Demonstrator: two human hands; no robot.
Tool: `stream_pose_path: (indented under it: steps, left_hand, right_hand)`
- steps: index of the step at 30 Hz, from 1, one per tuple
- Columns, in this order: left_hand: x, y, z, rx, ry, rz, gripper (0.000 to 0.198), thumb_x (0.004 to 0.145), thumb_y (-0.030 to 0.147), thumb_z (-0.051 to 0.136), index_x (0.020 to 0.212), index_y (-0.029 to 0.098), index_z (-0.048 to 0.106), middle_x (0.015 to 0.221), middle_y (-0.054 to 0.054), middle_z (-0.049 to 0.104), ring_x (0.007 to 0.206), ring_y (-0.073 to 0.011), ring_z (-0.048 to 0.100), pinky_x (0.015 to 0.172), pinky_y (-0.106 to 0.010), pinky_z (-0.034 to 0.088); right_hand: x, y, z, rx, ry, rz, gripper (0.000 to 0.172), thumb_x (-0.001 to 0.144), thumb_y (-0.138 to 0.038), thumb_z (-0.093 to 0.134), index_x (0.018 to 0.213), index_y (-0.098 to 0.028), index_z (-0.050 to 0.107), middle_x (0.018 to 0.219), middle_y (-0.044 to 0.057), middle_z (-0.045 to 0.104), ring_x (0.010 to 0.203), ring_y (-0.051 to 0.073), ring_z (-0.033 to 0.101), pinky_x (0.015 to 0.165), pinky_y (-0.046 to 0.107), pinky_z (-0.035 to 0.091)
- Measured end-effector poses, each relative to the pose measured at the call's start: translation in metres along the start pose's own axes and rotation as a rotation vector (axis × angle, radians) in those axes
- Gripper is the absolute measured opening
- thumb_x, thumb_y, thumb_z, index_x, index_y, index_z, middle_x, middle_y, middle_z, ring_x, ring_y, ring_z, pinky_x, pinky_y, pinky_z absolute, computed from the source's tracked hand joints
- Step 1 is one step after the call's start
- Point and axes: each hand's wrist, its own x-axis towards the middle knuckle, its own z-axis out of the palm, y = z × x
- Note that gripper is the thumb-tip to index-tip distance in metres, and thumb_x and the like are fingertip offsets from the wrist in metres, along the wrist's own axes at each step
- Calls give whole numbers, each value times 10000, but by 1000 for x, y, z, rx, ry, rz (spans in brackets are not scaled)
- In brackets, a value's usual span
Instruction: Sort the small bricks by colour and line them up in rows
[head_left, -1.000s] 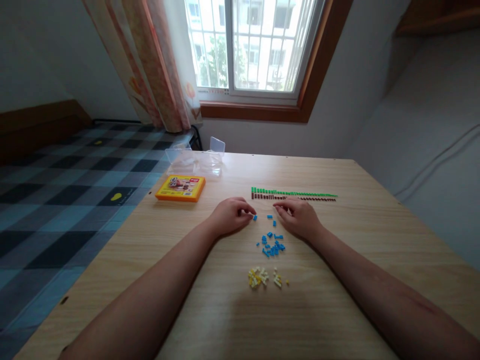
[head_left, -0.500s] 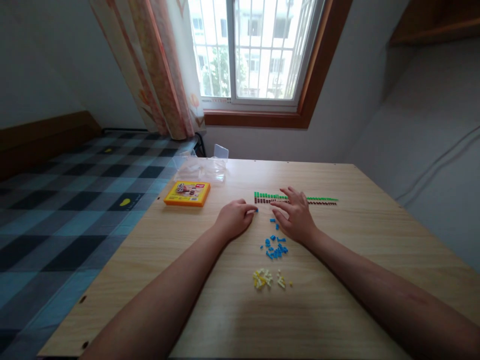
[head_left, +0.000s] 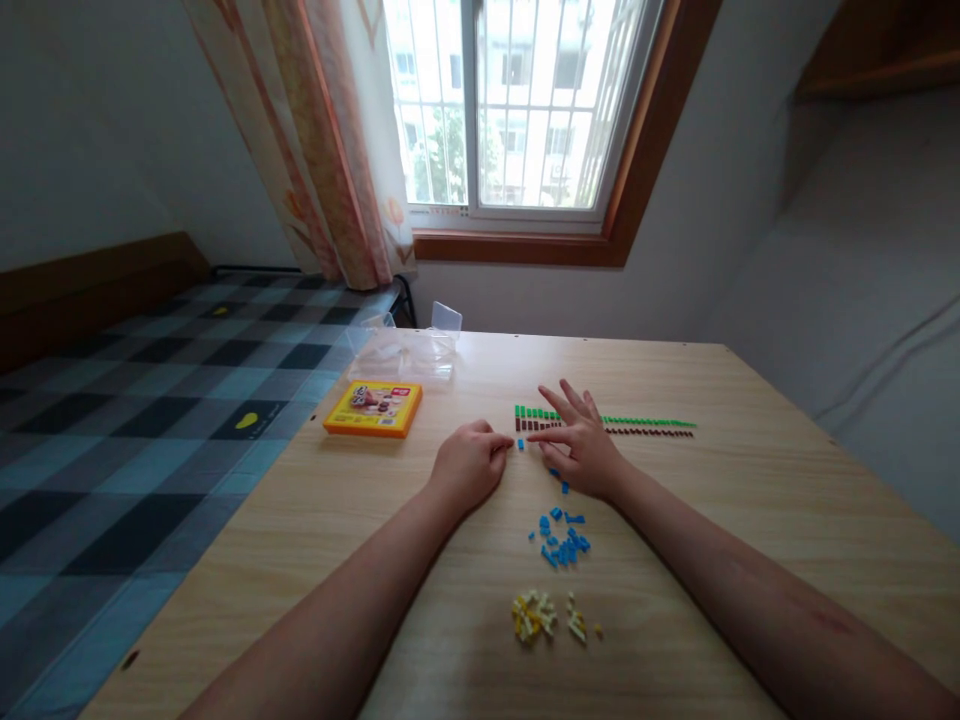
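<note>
A single small blue brick (head_left: 520, 444) lies on the wooden table below the left end of the brown row. My left hand (head_left: 471, 462) rests just left of it, fingers curled in, the index fingertip at or beside the brick. On the other side my right hand (head_left: 581, 445) is open with fingers spread, its index fingertip pointing at that brick, a small gap between. The hand covers part of a row of green bricks (head_left: 649, 421) and a row of brown bricks (head_left: 649, 432). Just below my right hand lies another blue piece (head_left: 565, 488).
A loose pile of blue bricks (head_left: 568, 550) lies nearer me, with pale and bright yellow pieces (head_left: 532, 615) below it. A yellow box (head_left: 373, 408) and a clear plastic case (head_left: 409, 355) stand at the left. A checked bed (head_left: 150, 420) adjoins the table.
My left fingertip has drawn slightly back from the blue brick, which now shows fully. My right index finger has come closer to it. The view has tilted slightly upward.
</note>
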Motion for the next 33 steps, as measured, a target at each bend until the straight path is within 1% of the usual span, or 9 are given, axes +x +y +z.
stream_pose_path:
  steps: [3, 8, 11, 16, 26, 33]
  left_hand:
    - [-1, 2, 0, 21, -18, -3, 278, 914, 250, 561, 1047, 269, 805, 913, -60, 701, 822, -196, 635, 759, -311, 493]
    - [-3, 5, -2, 39, -44, -20, 319, 868, 170, 569, 1050, 293, 800, 921, -52, 695, 837, -195, 629, 776, -308, 489]
    - [-2, 7, -3, 49, -48, -42, 323, 873, 175, 566, 1067, 295, 795, 913, -53, 689, 829, -196, 625, 760, -308, 483]
    - [-1, 7, -2, 82, -43, -37, 345, 877, 179, 553, 1102, 314, 778, 865, -48, 667, 806, -202, 612, 728, -312, 463]
    - [0, 6, 0, 109, -42, -44, 341, 893, 195, 543, 1118, 320, 767, 868, -45, 665, 804, -203, 608, 719, -312, 443]
    - [1, 9, -1, 143, -74, -40, 344, 906, 203, 538, 1152, 319, 749, 878, -48, 651, 831, -206, 605, 734, -304, 445]
  right_hand:
    - [-1, -1, 0, -10, -37, -23, 275, 849, -218, 640, 1033, -347, 797, 1628, 6, 312, 1531, 362, 154, 1157, 718, 121]
    - [1, -3, 0, -25, -51, -54, 277, 850, -219, 653, 1042, -363, 791, 1635, -8, 296, 1526, 375, 165, 1150, 726, 138]
    - [2, -5, 0, -38, -53, -42, 286, 853, -217, 656, 1057, -369, 786, 1630, 0, 310, 1517, 386, 190, 1143, 731, 157]
    - [4, -5, 2, -60, -63, -19, 310, 870, -231, 658, 1113, -389, 767, 1623, 23, 328, 1510, 387, 213, 1138, 725, 185]
    - [3, -6, 1, -52, -57, -30, 301, 867, -215, 650, 1092, -370, 778, 1613, 29, 349, 1506, 385, 229, 1137, 711, 216]
    - [4, -6, 1, -73, -79, -14, 302, 876, -222, 651, 1108, -372, 773, 1612, 33, 352, 1499, 386, 246, 1136, 698, 232]
